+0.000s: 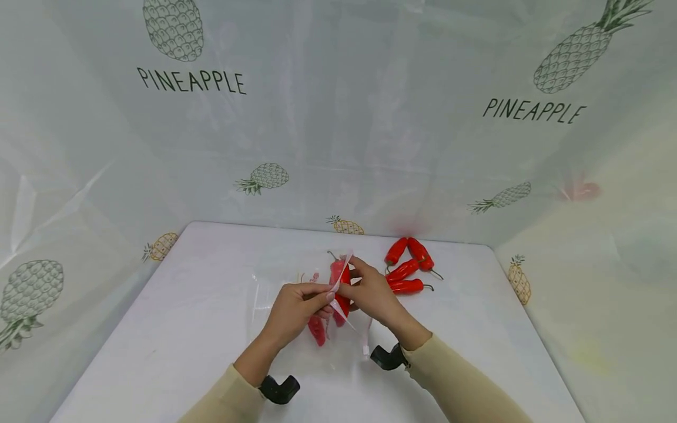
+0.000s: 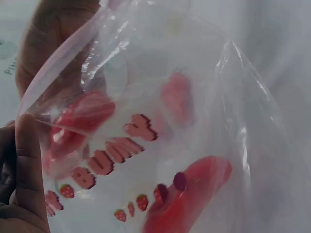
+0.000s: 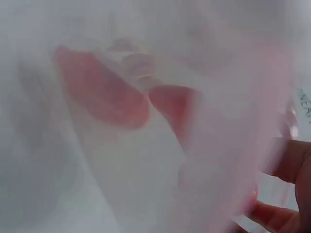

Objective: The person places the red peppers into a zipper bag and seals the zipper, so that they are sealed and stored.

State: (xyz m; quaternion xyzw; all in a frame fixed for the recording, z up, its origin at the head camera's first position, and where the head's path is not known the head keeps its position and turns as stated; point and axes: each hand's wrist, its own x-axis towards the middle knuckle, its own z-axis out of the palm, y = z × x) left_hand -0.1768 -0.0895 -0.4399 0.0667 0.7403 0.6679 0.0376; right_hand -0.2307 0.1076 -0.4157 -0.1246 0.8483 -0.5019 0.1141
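Observation:
A clear plastic zip bag (image 1: 270, 294) with pink lettering and strawberry prints is held up by both hands over the white table. My left hand (image 1: 296, 308) pinches the pink zip edge between thumb and fingers. On the opposite side, my right hand (image 1: 375, 294) grips the bag's mouth with curled fingers. Beside its thumb shows a bright red chili pepper (image 1: 343, 304), partly covered by the bag. Other red peppers (image 2: 199, 189) lie inside the bag, seen through the plastic. The right wrist view is blurred; fingers (image 3: 289, 165) there touch the pink edge.
Several loose red chili peppers (image 1: 404, 270) lie on the white table (image 1: 222, 252) just beyond my right hand. A white slider (image 1: 366, 351) hangs at the bag's near end. A pineapple-printed sheet (image 1: 338, 117) rises around the table's back and sides.

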